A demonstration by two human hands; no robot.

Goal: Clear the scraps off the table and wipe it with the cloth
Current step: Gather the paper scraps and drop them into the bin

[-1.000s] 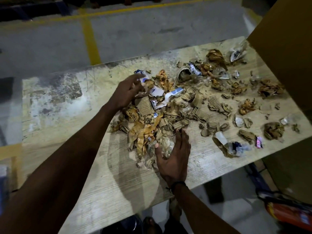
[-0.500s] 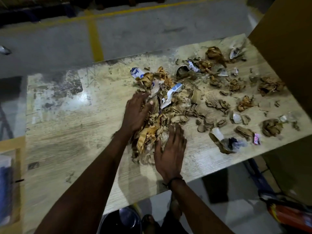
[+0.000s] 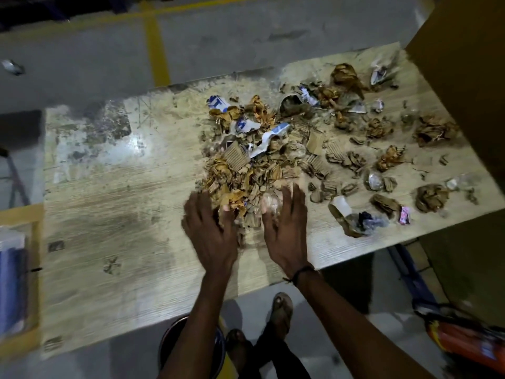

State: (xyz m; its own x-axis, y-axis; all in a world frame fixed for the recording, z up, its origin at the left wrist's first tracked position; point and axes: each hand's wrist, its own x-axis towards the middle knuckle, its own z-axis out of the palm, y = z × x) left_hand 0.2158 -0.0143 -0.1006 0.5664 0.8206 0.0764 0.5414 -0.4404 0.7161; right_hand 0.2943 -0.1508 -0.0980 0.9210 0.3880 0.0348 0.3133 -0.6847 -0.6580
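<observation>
A heap of scraps (image 3: 262,160), torn cardboard, crumpled brown paper, white-and-blue paper and clear plastic, lies on the middle and right of the pale wooden table (image 3: 114,214). My left hand (image 3: 210,231) and my right hand (image 3: 284,228) lie side by side, palms down, at the near edge of the heap, fingers stretched onto the nearest scraps. A narrow clump of scraps sits between the two hands. More loose scraps (image 3: 382,160) are scattered towards the table's right end. No cloth is in view.
A dark round bin (image 3: 175,340) stands on the floor under the table's near edge, beside my sandalled feet (image 3: 281,310). A big brown cardboard box (image 3: 464,77) rises at the right. A red cylinder (image 3: 470,346) lies on the floor at lower right.
My left hand has come from the far left side of the heap down to its near edge. Both hands have drawn closer to me, dragging scraps along.
</observation>
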